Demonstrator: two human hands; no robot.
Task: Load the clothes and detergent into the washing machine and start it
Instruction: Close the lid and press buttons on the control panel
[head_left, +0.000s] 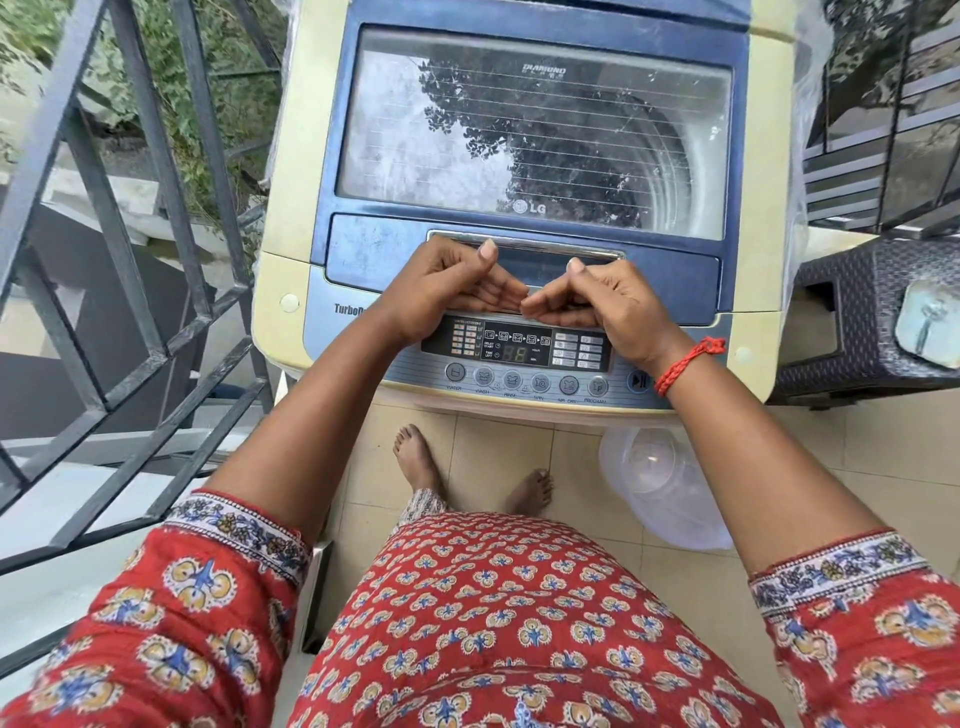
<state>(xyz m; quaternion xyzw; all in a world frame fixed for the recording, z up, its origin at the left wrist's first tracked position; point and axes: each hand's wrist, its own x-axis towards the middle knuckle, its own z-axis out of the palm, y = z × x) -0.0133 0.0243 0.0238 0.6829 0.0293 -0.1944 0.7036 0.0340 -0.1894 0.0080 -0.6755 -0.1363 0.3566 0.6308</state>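
A cream and blue top-loading washing machine (291, 156) stands in front of me. Its glass lid (535, 135) is down, and through it I see the steel drum under tree reflections. My left hand (447, 291) and my right hand (597, 301) hover side by side over the lid's front edge, just below the chrome handle (524, 241). Fingers of both are curled with the tips nearly meeting, thumbs up, and nothing is held. The control panel (519, 345) with its row of round buttons lies under my wrists. No clothes or detergent are in sight.
A metal railing (130, 291) runs along the left. A dark woven plastic stool (872, 317) stands to the right of the machine. On the tiled floor lies a clear plastic container (665, 493), right of my bare feet (421, 457).
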